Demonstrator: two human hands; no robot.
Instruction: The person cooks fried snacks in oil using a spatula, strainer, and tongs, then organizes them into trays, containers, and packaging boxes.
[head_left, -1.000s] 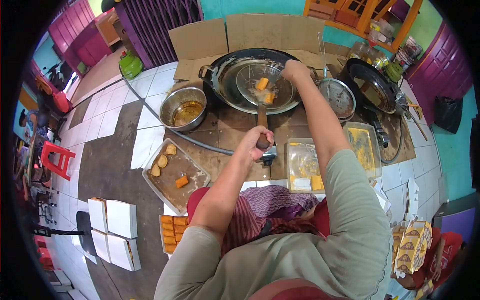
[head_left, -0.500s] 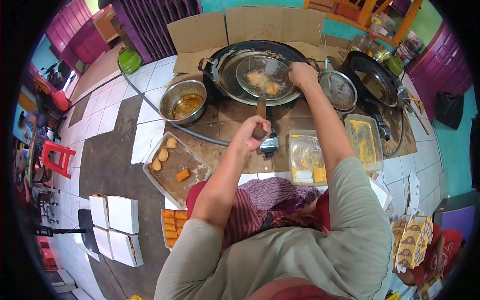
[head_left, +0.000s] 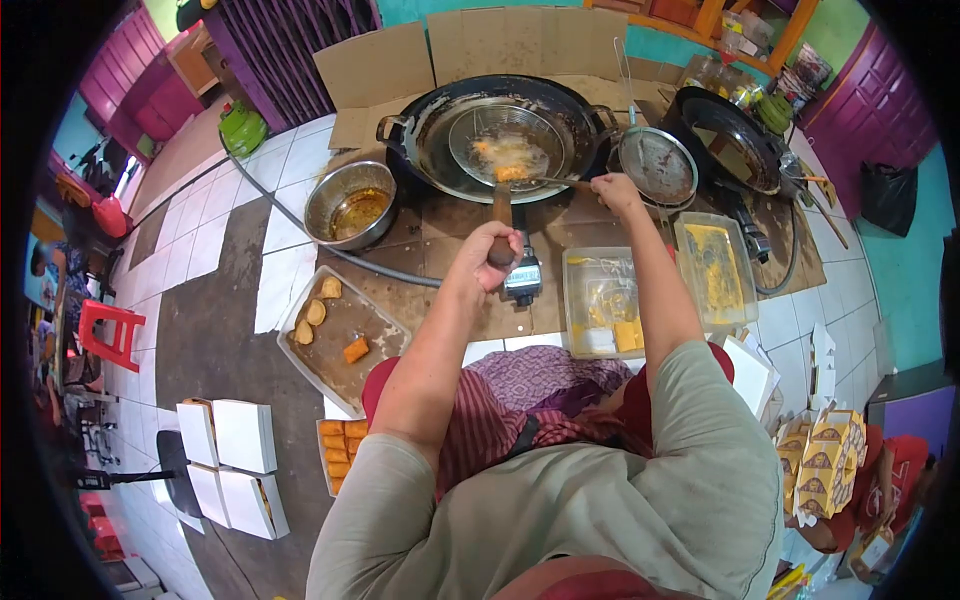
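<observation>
My left hand point(head_left: 490, 257) is wrapped round the wooden handle of a round strainer point(head_left: 478, 128) that lies in the large black wok point(head_left: 408, 160). Orange fried pieces point(head_left: 511, 173) sit in the strainer amid bubbling oil. To the right of the wok, my right hand point(head_left: 617, 192) is closed on a thin utensil point(head_left: 565, 183) that points left, its tip near the front pieces. A second strainer point(head_left: 657, 168) rests just beyond my right hand.
A steel bowl point(head_left: 348, 207) stands left of the wok, a smaller wok point(head_left: 725, 150) right. Nearer are a tray with pastries point(head_left: 385, 335), two smeared plastic containers point(head_left: 598, 290), white boxes point(head_left: 246, 436) and a gas hose point(head_left: 385, 269). A co-worker point(head_left: 890, 480) is at the lower right.
My right hand has moved from the wok's right side down towards me, and the thin utensil now shows. The view has shifted slightly. My left hand keeps its hold.
</observation>
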